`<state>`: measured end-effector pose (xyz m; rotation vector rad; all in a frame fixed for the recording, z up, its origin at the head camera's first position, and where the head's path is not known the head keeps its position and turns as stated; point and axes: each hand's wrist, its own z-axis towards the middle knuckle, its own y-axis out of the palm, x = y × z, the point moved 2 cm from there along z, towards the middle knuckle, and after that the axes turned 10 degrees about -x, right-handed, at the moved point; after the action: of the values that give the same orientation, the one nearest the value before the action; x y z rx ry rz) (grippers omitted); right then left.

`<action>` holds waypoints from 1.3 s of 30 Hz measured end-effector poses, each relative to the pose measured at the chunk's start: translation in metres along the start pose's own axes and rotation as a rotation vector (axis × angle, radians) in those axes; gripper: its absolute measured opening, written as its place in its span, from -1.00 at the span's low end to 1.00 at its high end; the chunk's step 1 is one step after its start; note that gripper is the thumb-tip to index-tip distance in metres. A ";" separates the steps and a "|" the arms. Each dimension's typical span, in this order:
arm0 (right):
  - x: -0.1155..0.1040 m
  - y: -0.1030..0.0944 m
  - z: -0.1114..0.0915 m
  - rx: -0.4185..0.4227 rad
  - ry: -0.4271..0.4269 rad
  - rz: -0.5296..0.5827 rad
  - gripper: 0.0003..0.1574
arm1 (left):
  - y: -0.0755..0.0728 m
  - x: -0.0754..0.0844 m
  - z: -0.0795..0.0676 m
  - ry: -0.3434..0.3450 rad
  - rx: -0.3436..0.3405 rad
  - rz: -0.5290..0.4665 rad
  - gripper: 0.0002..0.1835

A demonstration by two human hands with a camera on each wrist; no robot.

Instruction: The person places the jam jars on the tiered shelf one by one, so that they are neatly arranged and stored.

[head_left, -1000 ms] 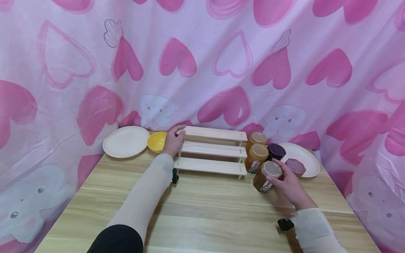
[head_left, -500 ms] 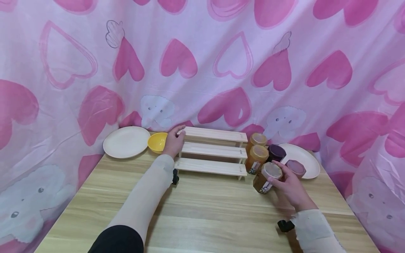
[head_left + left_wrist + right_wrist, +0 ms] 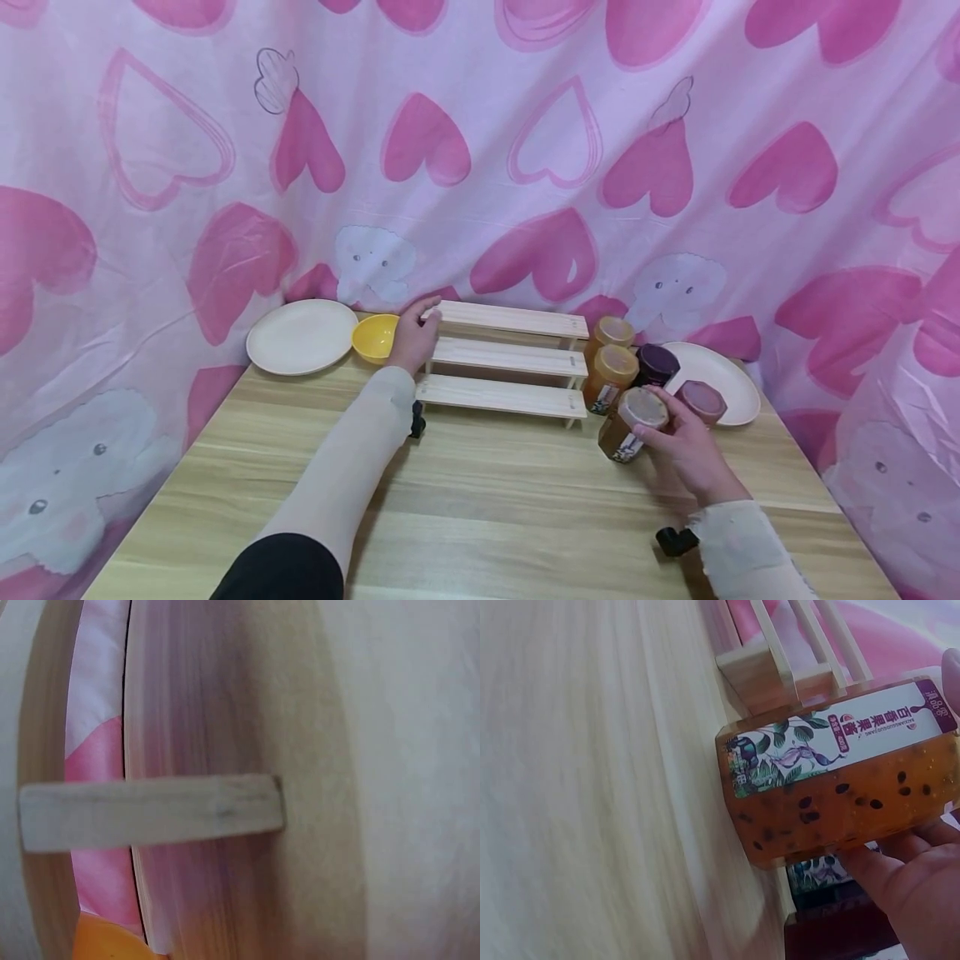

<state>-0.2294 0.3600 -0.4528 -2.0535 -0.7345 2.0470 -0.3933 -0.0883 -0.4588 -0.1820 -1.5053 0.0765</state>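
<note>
My left hand (image 3: 414, 337) grips the left end of the top shelf on a three-tier wooden rack (image 3: 510, 358). The left wrist view shows a wooden crosspiece (image 3: 150, 814) of the rack close up; the hand itself is outside that view. To the right of the rack, my right hand (image 3: 693, 450) holds a jar of orange-brown passion fruit jam (image 3: 840, 776), its thumb and fingers around the upper part. Black seeds show through the jar, under a printed label. Behind it stand two amber jars (image 3: 617, 367), a dark purple jar (image 3: 658, 365) and a pinkish-lidded jar (image 3: 701, 400).
A white plate (image 3: 731, 379) lies behind the jars at the back right. On the back left are another white plate (image 3: 300, 337) and a yellow bowl (image 3: 375, 337), just beside my left hand. A pink heart-print curtain (image 3: 480, 167) hangs behind the wooden table (image 3: 487, 517).
</note>
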 end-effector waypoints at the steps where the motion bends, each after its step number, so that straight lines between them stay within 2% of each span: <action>1: -0.001 0.001 0.000 -0.002 0.000 0.003 0.00 | 0.000 0.000 -0.001 -0.003 0.001 0.002 -0.53; 4: -0.004 0.005 0.000 0.001 -0.009 0.001 -0.03 | 0.001 0.002 -0.002 -0.003 0.002 0.001 -0.53; 12: -0.026 0.009 -0.001 0.017 -0.106 0.051 -0.07 | 0.001 0.006 -0.005 0.021 0.005 0.008 -0.53; 27: -0.076 0.010 0.011 -0.045 -0.236 0.060 -0.12 | 0.001 0.001 -0.001 0.018 0.001 0.015 -0.54; 34: -0.100 0.012 0.021 -0.054 -0.215 0.039 -0.13 | 0.001 0.002 -0.003 0.017 -0.005 0.012 -0.52; 39: -0.112 0.017 0.031 -0.080 -0.205 0.064 -0.13 | 0.001 0.002 -0.003 0.018 -0.001 0.012 -0.53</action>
<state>-0.2500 0.2892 -0.3613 -1.9510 -0.8047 2.3262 -0.3900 -0.0877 -0.4574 -0.1921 -1.4863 0.0833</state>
